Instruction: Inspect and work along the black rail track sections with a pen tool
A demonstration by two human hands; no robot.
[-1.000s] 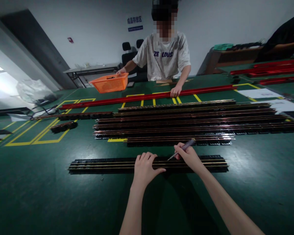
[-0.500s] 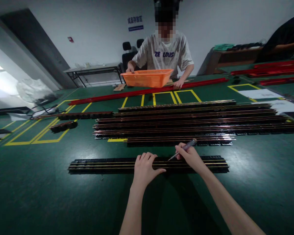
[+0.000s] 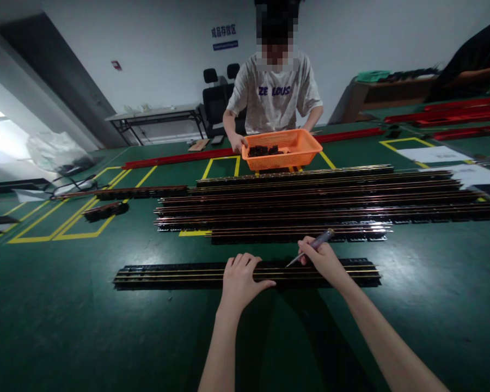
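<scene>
A long black strip [image 3: 167, 275] with thin brass-coloured rods along its length lies crosswise on the green table in front of me. My left hand [image 3: 243, 277] grips it near the middle, its fingers over the far edge and its thumb along the near side. To the right, my right hand [image 3: 316, 258] is closed in a pen-like hold around a screwdriver [image 3: 323, 238] with a translucent handle. The tool slants down leftward, and its tip is at the rods; exact contact is too small to make out.
Beyond the strip lie several similar black strips with rods [image 3: 294, 204]. Across the table, a co-worker [image 3: 275, 103] holds an orange basket [image 3: 286, 159] with dark pieces inside. A long red rail [image 3: 179, 158] lies behind it. A short dark piece [image 3: 106, 211] sits at left.
My right hand and the screwdriver have shifted slightly right along the strip. My left hand stays put. The co-worker's basket has come lower and nearer, tilting to show its contents.
</scene>
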